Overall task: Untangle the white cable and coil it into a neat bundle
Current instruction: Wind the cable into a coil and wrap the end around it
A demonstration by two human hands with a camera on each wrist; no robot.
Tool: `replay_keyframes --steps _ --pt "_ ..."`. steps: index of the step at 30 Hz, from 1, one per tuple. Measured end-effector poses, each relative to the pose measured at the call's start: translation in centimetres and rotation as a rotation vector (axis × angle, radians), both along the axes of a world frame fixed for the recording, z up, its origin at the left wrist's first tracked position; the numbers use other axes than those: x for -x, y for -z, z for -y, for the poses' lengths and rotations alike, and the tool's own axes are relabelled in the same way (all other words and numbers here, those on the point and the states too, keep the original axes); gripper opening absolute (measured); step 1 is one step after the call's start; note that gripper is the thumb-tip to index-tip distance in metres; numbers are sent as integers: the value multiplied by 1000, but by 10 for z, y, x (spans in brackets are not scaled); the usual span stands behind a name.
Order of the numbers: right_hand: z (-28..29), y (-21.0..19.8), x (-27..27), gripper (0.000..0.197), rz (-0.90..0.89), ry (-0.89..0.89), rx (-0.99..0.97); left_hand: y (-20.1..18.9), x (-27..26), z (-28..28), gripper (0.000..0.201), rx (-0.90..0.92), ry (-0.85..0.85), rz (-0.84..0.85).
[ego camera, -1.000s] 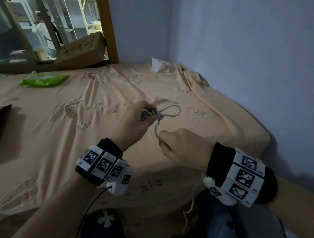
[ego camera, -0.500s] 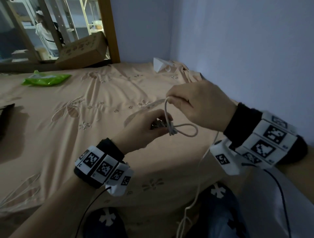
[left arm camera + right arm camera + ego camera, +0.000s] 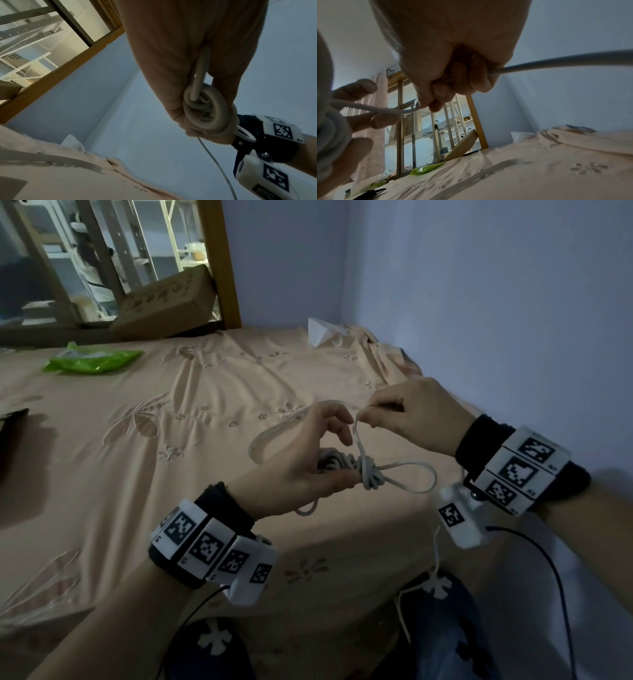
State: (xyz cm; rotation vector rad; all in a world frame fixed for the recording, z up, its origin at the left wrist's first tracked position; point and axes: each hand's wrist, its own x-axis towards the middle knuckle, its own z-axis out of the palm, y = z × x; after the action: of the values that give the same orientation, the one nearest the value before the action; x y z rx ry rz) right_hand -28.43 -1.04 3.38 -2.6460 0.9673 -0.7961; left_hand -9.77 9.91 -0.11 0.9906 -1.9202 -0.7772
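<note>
Left hand [image 3: 301, 470] gripped the bundle [image 3: 346, 467] of white cable [image 3: 407, 474] above the bed [image 3: 137, 474], while the right hand [image 3: 411, 416] pinched a strand rising from it. Wrapping looked under way; next, I judged, another turn wanted snugging round the middle. Only the left wrist view showed the wraps ringing the coil; only the head view showed the slack trailing to the lap.

Open bed ahead, wall close on right
Bed [image 3: 171, 457] bare left of both hands; wall [image 3: 479, 302] hems the right, green packet [image 3: 92, 361] and cardboard box [image 3: 164, 302] far back.
</note>
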Motion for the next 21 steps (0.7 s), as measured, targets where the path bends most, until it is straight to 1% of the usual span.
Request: replay_keyframes --steps 3,5,7,9,11,12,15,16,19,21 --pt "3 9 1 28 -23 31 -115 -3 1 0 53 20 23 -29" --pt "3 18 0 25 -62 29 -155 -6 2 2 46 51 25 11" --pt "2 29 -2 21 -121 37 -145 -5 3 4 36 58 -5 35" --pt "1 43 -3 26 -124 26 -138 -5 5 3 29 14 -23 -56" --pt "-7 53 -6 31 -73 29 -215 -2 4 4 26 -8 -64 -134" --pt "-11 55 -7 32 -106 41 -215 -1 2 5 25 -17 -94 -161" --pt "-23 62 -9 48 -262 9 -71 3 -6 13 21 -66 -208 -223" --pt "-30 60 -10 50 -289 -7 -47 3 -8 15 20 -75 -247 -227" --pt "-39 61 -13 47 -323 -73 -34 4 -10 16 18 -75 -331 -204" --pt "-45 60 -16 41 -327 -103 8 7 -10 18 17 -50 -384 -141"
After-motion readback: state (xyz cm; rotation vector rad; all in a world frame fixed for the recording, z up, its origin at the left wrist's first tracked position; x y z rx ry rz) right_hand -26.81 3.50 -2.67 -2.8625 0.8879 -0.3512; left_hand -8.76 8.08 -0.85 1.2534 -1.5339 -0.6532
